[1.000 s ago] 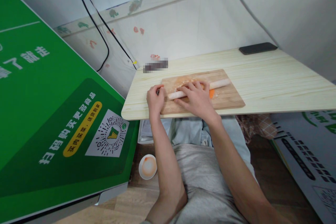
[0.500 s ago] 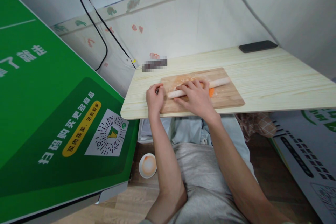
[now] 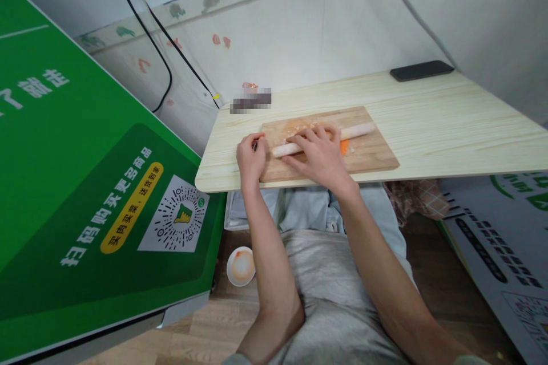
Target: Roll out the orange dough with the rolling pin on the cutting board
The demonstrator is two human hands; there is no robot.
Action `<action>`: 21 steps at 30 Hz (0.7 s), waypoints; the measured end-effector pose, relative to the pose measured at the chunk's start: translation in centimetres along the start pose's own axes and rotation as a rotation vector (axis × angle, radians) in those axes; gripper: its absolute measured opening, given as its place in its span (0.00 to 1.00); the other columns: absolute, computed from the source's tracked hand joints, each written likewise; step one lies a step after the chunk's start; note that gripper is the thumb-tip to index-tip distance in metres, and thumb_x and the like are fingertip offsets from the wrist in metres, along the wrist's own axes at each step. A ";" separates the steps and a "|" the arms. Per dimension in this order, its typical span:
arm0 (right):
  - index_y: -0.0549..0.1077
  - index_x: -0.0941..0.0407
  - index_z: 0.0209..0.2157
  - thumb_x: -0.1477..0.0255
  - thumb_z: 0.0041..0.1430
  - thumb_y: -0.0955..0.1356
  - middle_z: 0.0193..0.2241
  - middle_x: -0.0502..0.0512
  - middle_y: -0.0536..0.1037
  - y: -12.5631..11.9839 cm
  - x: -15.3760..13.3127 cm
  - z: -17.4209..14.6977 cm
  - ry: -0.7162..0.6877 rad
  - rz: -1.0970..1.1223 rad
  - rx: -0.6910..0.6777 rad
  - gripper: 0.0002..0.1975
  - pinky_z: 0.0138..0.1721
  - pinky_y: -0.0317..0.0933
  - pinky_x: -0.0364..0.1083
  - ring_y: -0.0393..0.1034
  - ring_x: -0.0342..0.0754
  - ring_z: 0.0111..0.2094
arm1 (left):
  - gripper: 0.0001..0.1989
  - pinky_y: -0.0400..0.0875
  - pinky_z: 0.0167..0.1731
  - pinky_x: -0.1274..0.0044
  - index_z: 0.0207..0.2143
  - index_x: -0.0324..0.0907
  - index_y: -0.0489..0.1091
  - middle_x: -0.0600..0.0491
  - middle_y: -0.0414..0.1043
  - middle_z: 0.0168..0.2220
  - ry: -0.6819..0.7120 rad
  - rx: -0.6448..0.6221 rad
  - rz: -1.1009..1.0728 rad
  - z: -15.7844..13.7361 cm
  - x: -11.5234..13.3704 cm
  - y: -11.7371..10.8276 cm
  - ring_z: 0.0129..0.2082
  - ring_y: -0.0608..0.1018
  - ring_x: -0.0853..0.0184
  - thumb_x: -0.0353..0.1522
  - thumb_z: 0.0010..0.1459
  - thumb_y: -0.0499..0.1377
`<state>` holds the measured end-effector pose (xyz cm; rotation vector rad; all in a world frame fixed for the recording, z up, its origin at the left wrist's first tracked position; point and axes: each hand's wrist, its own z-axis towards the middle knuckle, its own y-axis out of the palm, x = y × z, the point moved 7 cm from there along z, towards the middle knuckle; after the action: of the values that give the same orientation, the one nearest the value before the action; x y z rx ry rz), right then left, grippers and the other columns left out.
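A wooden cutting board [image 3: 377, 157] lies near the front edge of the table, dusted with pale powder and an orange smear. Across it, slanting up to the right, lies a pale rolling pin [image 3: 358, 130]. My right hand [image 3: 317, 154] is laid over the pin's middle, fingers bent across it and the thumb on the near side. Beneath the pin, a bit of orange dough [image 3: 344, 147] shows beside that hand. My left hand [image 3: 252, 157] is at the board's left edge with its fingers curled in; a small dark spot shows between them, and its contents cannot be made out.
The pale wooden table [image 3: 445, 125] bears a black phone [image 3: 422, 71] at the back right and a blurred-out dark object [image 3: 250, 101] at the back left. A green cabinet [image 3: 85, 182] stands close on the left. A white bowl [image 3: 241, 267] sits below the table.
Both hands, the rolling pin and the board keep nearly the same places. The whole view has shifted slightly as the camera moved.
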<state>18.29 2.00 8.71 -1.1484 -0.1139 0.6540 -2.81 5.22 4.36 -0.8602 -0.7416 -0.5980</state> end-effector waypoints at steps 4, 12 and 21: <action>0.82 0.51 0.60 0.55 0.77 0.69 0.61 0.61 0.83 0.0 0.0 0.0 0.013 -0.011 -0.017 0.20 0.67 0.47 0.65 0.66 0.67 0.63 | 0.11 0.78 0.58 0.64 0.45 0.44 0.82 0.46 0.86 0.48 -0.006 -0.007 0.006 0.0 -0.2 0.0 0.49 0.85 0.57 0.33 0.69 0.59; 0.83 0.51 0.59 0.56 0.75 0.69 0.60 0.61 0.83 -0.1 0.0 0.0 0.015 0.022 0.006 0.20 0.68 0.47 0.66 0.67 0.67 0.62 | 0.11 0.78 0.58 0.65 0.45 0.44 0.82 0.46 0.86 0.49 -0.014 -0.016 0.009 0.0 0.1 0.0 0.50 0.85 0.57 0.33 0.69 0.59; 0.83 0.50 0.59 0.54 0.76 0.68 0.61 0.62 0.83 0.1 0.1 0.0 0.006 0.027 0.014 0.21 0.67 0.48 0.68 0.66 0.69 0.62 | 0.10 0.79 0.57 0.67 0.44 0.44 0.82 0.47 0.87 0.48 -0.010 -0.013 0.021 0.0 0.4 -0.1 0.50 0.85 0.58 0.32 0.69 0.59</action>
<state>18.39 2.05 8.61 -1.1399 -0.0891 0.6742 -2.63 5.15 4.70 -0.8820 -0.7374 -0.5810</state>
